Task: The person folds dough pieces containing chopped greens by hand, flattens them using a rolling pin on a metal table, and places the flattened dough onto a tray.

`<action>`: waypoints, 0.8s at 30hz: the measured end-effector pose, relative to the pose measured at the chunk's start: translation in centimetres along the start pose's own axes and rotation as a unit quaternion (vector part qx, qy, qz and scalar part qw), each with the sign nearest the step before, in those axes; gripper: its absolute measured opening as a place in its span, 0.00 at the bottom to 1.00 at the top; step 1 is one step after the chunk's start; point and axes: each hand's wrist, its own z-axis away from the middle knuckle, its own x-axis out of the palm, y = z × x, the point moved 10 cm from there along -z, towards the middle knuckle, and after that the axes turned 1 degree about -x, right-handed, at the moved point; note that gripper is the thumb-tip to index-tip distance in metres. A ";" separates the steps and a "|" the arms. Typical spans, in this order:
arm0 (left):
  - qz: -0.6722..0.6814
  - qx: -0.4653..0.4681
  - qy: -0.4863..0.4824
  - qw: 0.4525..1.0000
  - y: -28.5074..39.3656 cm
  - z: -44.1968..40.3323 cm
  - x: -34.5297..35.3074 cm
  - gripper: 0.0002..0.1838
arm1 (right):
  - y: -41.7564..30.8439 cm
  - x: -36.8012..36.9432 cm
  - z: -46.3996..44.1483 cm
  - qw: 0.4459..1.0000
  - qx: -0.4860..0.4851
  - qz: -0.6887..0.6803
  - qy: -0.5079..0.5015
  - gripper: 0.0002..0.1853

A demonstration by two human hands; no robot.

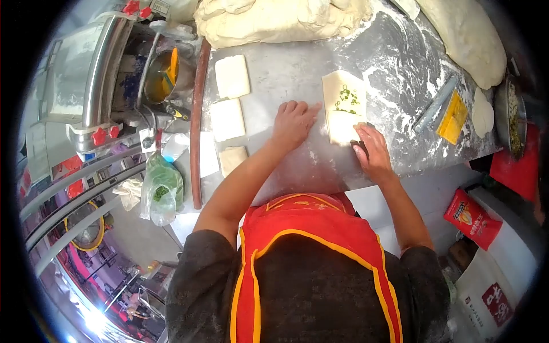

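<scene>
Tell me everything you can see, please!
Main things; tiny background ones are too blurry:
Folded dough: one, cream, right of middle
Green bits: several, green, on it
Square dough pieces: three, cream, table's left
Big dough masses: at least two, cream, table's far side
Table: one, grey, middle
Rod: one, brown, left
Pot: one, silver, left
Flat thing: one, yellow, right
Bowl: one, dark, right edge
Machine: one, silver, upper left
Packet: one, red, lower right
Plastic bag: one, clear, left
Apron: one, red, lower middle
Left hand: one, bare, on table
Right hand: one, bare, fingers on folded dough
</scene>
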 end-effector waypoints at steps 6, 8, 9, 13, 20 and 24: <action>0.083 0.130 0.052 0.987 6.3 1.3 -0.6 0.26 | 0.2 -0.3 0.1 0.999 -0.005 0.027 -0.021 0.25; 0.058 0.172 0.042 0.982 7.4 1.8 1.3 0.26 | 0.4 -0.2 -0.4 0.998 -0.028 0.040 -0.032 0.24; 0.048 0.170 0.039 0.983 7.5 1.7 1.5 0.26 | 0.8 -0.1 -0.5 0.997 -0.044 0.044 -0.037 0.23; 0.020 0.174 0.035 0.984 7.4 1.4 2.1 0.24 | 1.5 0.1 -0.7 0.987 -0.126 0.084 -0.048 0.20; 0.126 0.074 -0.042 0.988 4.8 -1.5 1.9 0.13 | 2.4 -1.7 -3.9 0.995 -0.069 -0.004 -0.066 0.15; 0.298 -0.112 -0.135 0.938 0.9 -5.5 2.3 0.15 | 7.9 0.0 -8.3 0.954 0.133 -0.240 -0.122 0.12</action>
